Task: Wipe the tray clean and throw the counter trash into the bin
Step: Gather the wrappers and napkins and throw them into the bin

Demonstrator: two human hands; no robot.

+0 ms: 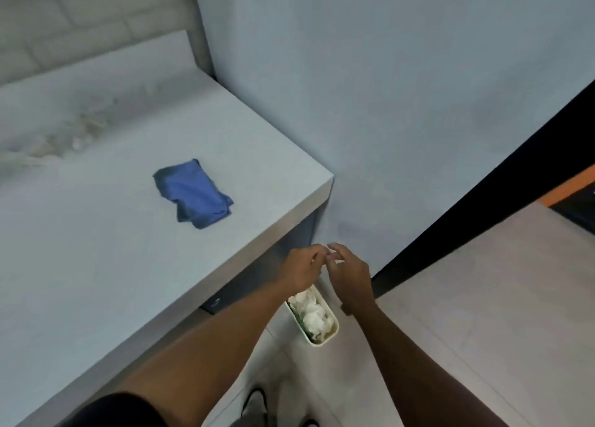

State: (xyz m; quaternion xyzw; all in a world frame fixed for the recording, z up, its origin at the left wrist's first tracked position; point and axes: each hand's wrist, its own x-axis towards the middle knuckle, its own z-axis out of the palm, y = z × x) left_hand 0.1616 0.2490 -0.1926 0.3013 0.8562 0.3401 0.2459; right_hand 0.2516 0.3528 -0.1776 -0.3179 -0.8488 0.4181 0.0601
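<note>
Both hands hover above the bin (331, 333), fingers loosely curled and nearly meeting; whether the left hand (302, 270) or right hand (349, 273) pinches anything, I cannot tell. One bin holds crumpled white paper (314, 315). One blue cloth (193, 193) lies on the counter (96, 249), up-left of the bin.

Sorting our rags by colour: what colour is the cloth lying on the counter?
Blue, a crumpled cloth on the pale counter, seen in the head view.
</note>
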